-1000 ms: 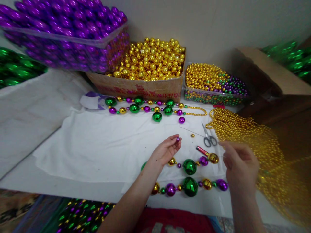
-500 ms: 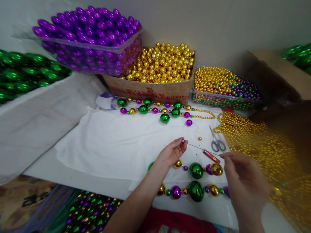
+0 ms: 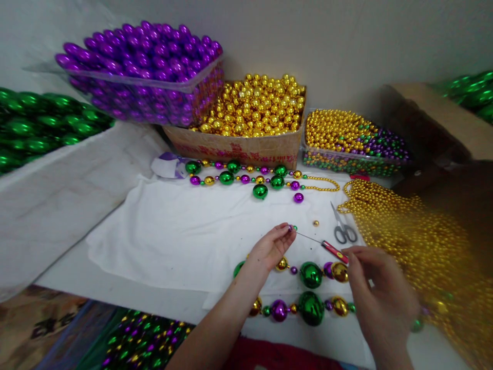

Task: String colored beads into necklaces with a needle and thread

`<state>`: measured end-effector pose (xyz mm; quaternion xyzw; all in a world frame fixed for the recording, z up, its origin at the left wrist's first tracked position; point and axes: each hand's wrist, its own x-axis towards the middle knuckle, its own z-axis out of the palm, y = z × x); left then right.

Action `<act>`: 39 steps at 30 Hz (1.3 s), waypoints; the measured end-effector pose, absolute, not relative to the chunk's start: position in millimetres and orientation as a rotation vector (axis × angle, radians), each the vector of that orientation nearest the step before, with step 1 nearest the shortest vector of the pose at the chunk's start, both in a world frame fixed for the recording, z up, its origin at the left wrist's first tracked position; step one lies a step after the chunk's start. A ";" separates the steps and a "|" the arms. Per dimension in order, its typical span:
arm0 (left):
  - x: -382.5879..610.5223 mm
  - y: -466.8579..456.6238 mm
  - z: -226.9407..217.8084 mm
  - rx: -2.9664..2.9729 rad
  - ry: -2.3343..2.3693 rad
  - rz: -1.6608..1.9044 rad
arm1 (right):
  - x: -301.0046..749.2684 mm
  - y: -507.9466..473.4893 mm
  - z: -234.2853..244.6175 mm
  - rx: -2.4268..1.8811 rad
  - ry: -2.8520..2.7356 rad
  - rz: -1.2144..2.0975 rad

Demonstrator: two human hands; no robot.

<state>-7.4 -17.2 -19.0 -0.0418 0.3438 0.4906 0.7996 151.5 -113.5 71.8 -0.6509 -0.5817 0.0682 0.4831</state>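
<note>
Near the middle of the cloth, my left hand (image 3: 274, 246) pinches a small purple bead (image 3: 289, 228) between thumb and fingers. A small green bead (image 3: 295, 227) sits just beside it on a thin dark thread (image 3: 309, 237). The thread runs right, toward my right hand (image 3: 379, 293), whose thumb and forefinger are closed at its far end; the hand is slightly blurred. Between the hands lies a red stick-like object (image 3: 334, 252) with a yellow spot, under the thread's line. Below, strung large beads include a green ball (image 3: 311, 308) and a gold ball (image 3: 339, 306); my forearm and right hand cover parts.
Scissors (image 3: 342, 228) and a loose gold bead (image 3: 316, 223) lie ahead. A finished-looking necklace (image 3: 226, 178) stretches behind. Gold bead strands (image 3: 419, 226) heap at right. Purple beads (image 3: 138, 56), a box (image 3: 246, 146) of gold beads and a tub (image 3: 346, 156) of small mixed beads stand at the back.
My right hand has moved slightly left, nearer the red object and my left hand. My left hand stays at the beads; the view has shifted a little.
</note>
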 end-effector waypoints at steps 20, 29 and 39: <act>24.8 -42.0 25.2 0.576 0.825 1.098 | 151.5 -80.4 31.5 -1.445 -1.389 0.893; 17.3 -46.0 22.0 1.018 0.901 1.202 | 154.0 -85.0 26.2 -1.409 -1.521 0.877; 18.6 -47.3 23.2 0.563 0.879 1.141 | 152.6 -85.0 22.1 -1.459 -0.992 1.138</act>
